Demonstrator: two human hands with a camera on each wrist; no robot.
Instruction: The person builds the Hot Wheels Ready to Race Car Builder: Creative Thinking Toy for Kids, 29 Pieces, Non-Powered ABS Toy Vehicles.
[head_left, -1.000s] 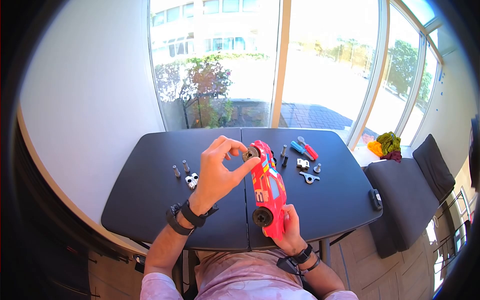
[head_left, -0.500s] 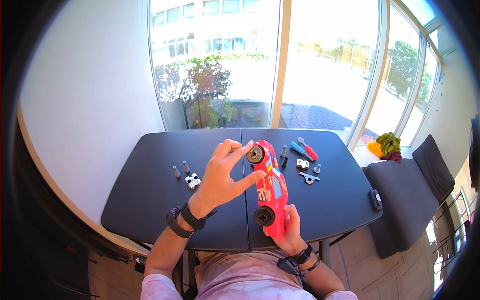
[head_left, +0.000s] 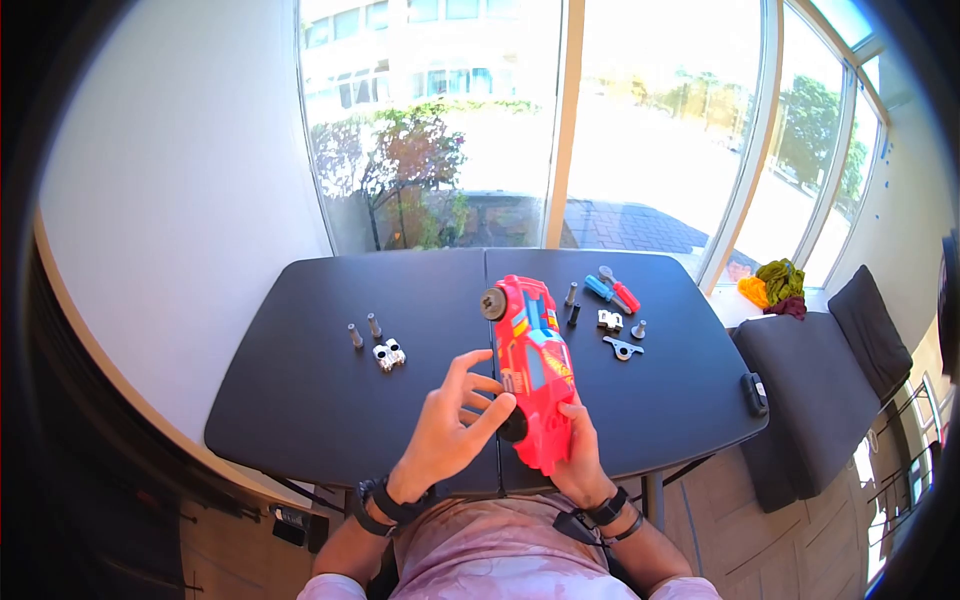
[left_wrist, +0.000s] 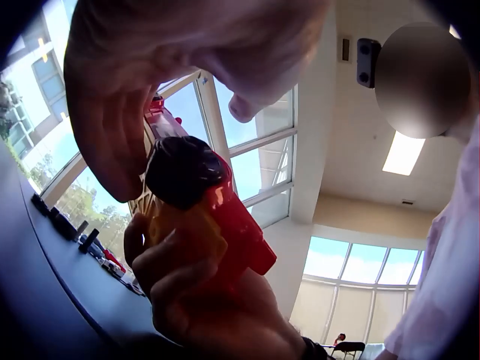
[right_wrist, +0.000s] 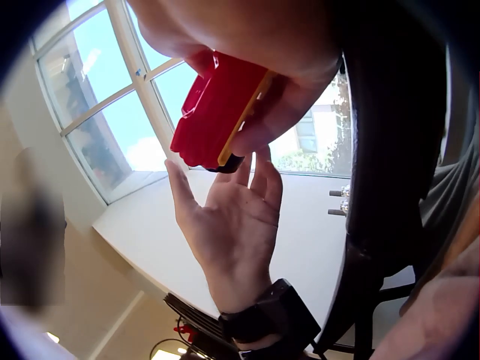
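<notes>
A red toy car (head_left: pixel 540 360) with blue windows is held above the table, its front end pointing away. My right hand (head_left: pixel 585 455) grips it near the rear. Beside the rear black wheel (head_left: pixel 515 427) is my left hand (head_left: pixel 455 425), thumb tip right at the wheel and fingers spread loosely. The front wheel (head_left: pixel 493 304) sticks out from the side. In the left wrist view, the dark wheel (left_wrist: pixel 186 169) lies below the left hand's thumb and fingers. A yellow underside shows along the car (right_wrist: pixel 217 112) in the right wrist view, with the left palm (right_wrist: pixel 232 225) beyond it.
On the black table (head_left: pixel 290 400), two grey bolts (head_left: pixel 355 336) and a silver part (head_left: pixel 389 355) are at left. At right lie blue-handled (head_left: pixel 605 291) and red-handled (head_left: pixel 627 298) tools, a white part (head_left: pixel 610 320), a grey bracket (head_left: pixel 623 348), several bolts (head_left: pixel 571 294) and a black device (head_left: pixel 754 394).
My left hand has moved from the front wheel back toward me to the rear wheel. The car has rolled in the right hand, so more of its top shows.
</notes>
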